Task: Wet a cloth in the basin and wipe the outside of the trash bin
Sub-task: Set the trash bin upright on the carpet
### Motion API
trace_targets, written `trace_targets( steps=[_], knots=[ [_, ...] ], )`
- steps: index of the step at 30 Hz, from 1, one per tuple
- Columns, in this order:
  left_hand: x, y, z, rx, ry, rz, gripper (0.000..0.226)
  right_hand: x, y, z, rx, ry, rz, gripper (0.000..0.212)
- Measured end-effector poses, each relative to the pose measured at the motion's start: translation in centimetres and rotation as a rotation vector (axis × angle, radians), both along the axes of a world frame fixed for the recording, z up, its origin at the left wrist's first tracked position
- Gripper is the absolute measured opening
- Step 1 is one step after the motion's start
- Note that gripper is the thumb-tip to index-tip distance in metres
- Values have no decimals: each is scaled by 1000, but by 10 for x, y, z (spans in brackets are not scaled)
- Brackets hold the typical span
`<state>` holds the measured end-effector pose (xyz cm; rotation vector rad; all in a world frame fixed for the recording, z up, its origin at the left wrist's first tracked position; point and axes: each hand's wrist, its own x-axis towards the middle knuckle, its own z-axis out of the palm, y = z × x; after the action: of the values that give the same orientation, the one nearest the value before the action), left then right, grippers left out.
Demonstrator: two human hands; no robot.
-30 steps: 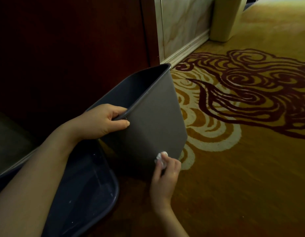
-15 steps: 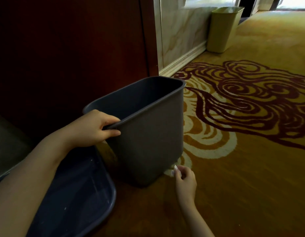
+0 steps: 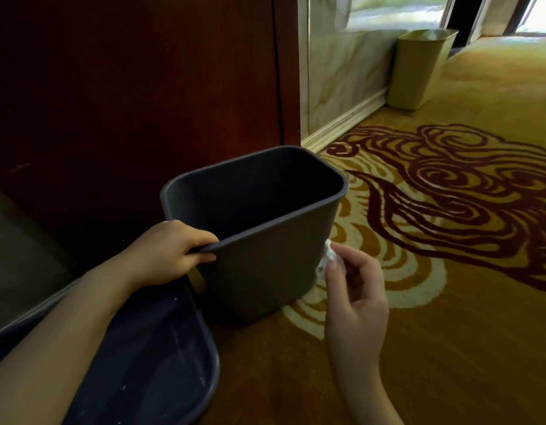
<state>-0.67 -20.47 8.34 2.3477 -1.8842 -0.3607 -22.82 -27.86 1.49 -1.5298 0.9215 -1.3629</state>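
A dark grey trash bin (image 3: 265,265) stands upright on the carpet in the middle of the head view, its opening empty. My left hand (image 3: 173,250) grips the bin's near left rim, fingers curled over the edge. My right hand (image 3: 354,289) pinches a small white cloth (image 3: 326,260) and presses it against the bin's right outer corner, about halfway up. A dark blue basin (image 3: 161,363) lies at the lower left, touching the bin's base and partly covered by my left forearm.
A dark wooden panel (image 3: 136,87) rises behind the bin. A marble wall with a skirting board (image 3: 348,118) runs to the right of it. A beige bin (image 3: 418,69) stands against that wall at the far right. Patterned yellow and maroon carpet (image 3: 449,210) spreads to the right.
The bin went from tilted to upright. My right hand with the cloth moved from the bin's lower front face to its base corner, then up the right corner.
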Motion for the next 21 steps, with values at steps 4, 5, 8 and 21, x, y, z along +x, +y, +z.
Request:
trace_targets(
  steps=[4, 5, 8, 21],
  knots=[
    [23, 0, -2, 28, 165, 89, 20, 38, -34, 35, -133, 100, 130, 15],
    [22, -3, -1, 45, 189, 85, 21, 43, -46, 46, -179, 147, 157, 15],
    [22, -8, 3, 143, 229, 43, 19, 76, -80, 72, -256, 345, 287, 17],
    [25, -8, 5, 458, -110, -61, 46, 175, -133, 59, -125, 1399, 869, 25]
  ],
)
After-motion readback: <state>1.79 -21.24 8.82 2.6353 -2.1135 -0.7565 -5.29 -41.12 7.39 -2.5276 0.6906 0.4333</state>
